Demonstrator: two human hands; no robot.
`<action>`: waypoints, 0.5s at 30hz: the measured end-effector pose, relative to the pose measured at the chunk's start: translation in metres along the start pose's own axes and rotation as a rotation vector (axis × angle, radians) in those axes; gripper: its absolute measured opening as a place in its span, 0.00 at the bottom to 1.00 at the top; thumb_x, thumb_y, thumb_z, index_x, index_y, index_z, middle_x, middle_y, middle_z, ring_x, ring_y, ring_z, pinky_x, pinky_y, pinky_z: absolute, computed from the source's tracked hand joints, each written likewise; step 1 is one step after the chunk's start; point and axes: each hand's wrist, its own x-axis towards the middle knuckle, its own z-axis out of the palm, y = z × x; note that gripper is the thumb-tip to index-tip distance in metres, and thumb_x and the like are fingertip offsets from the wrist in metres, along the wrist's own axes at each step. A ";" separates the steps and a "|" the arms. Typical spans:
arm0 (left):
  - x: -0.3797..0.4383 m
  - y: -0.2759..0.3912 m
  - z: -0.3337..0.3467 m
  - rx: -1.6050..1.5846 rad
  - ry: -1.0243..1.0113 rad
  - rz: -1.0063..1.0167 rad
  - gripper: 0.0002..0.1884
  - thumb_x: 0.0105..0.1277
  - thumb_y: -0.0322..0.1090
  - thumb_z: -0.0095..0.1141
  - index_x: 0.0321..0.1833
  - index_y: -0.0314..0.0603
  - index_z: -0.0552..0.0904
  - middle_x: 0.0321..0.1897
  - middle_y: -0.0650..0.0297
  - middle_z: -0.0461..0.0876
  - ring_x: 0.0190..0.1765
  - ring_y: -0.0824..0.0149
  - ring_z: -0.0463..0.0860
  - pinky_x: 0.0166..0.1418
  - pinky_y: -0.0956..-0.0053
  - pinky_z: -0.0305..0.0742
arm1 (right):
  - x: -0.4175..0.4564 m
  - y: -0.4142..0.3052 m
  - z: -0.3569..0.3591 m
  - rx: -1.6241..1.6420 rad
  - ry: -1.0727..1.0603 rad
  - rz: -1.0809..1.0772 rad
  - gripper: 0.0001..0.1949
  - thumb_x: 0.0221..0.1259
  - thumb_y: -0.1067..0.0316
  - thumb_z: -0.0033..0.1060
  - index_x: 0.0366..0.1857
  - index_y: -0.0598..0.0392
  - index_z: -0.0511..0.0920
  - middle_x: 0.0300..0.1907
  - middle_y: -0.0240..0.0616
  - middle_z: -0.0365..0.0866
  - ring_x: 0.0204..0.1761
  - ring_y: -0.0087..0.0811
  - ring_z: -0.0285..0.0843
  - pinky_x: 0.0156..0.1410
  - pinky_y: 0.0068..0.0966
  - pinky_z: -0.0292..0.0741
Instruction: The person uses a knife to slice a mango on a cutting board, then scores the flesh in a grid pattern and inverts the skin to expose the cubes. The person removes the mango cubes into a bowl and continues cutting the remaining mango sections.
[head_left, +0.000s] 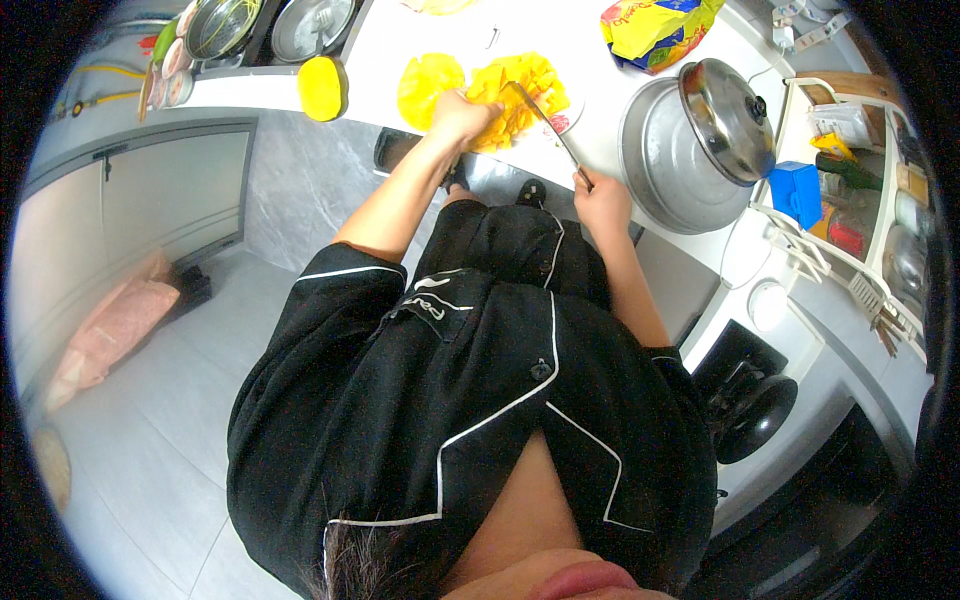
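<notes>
My left hand (466, 118) rests at the near left side of a heap of yellow-orange cut pieces (529, 82), fingers bent against them; whether it grips a piece is unclear. In my right hand (602, 202) is the handle of a knife (551, 124), its blade slanting up and left with the tip at the heap. Part of a plate with a red floral pattern (568, 124) shows under the pieces. Left of the heap lies a rounded yellow piece (427, 86) with an uneven surface. A smooth yellow block (321, 88) sits farther left near the counter's edge.
A large metal pot (652, 161) with a tilted lid (724, 124) stands right of the plate. Behind are a yellow printed bag (660, 30) and a small dark item. Metal bowls (311, 26) sit upper left. A blue box (796, 193) and rack (862, 255) are at right.
</notes>
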 end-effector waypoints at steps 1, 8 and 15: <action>0.002 -0.001 0.000 0.011 -0.001 0.016 0.17 0.50 0.34 0.68 0.40 0.29 0.82 0.34 0.52 0.85 0.36 0.64 0.85 0.41 0.72 0.79 | 0.001 0.000 0.001 0.013 -0.007 0.010 0.13 0.57 0.54 0.57 0.42 0.45 0.84 0.30 0.48 0.82 0.34 0.48 0.81 0.40 0.37 0.76; 0.002 0.001 -0.001 0.081 -0.007 -0.018 0.18 0.50 0.36 0.67 0.41 0.29 0.82 0.35 0.52 0.85 0.36 0.64 0.85 0.42 0.72 0.79 | 0.006 0.002 0.001 0.009 -0.041 0.030 0.14 0.58 0.53 0.57 0.41 0.46 0.84 0.30 0.48 0.81 0.35 0.48 0.81 0.39 0.37 0.75; -0.011 0.013 0.000 0.057 0.008 -0.052 0.18 0.50 0.32 0.68 0.41 0.27 0.82 0.36 0.51 0.84 0.37 0.62 0.85 0.41 0.71 0.79 | 0.020 0.011 0.008 0.024 -0.077 0.102 0.13 0.57 0.56 0.58 0.34 0.54 0.83 0.27 0.52 0.80 0.33 0.50 0.80 0.39 0.40 0.74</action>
